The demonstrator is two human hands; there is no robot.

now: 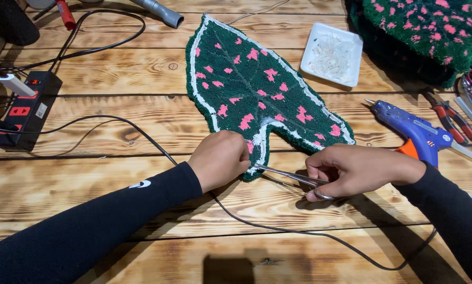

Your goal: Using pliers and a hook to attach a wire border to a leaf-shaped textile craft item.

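Left hand [220, 158] pins the leaf-shaped rug [257, 89] to the counter [141, 68]; right hand [351, 169] grips scissors [288, 176], blades apparently at the lower lobe. White edging remains elsewhere.

Dark green leaf-shaped rug [257, 89] with pink blotches, white edging; blue glue gun [412, 129]; white tray [351, 44]

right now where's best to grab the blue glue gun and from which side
Take the blue glue gun by its handle near the orange trigger, coming in from the right. It lies flat, nozzle pointing up-left, and the handle end sits nearest the right hand.
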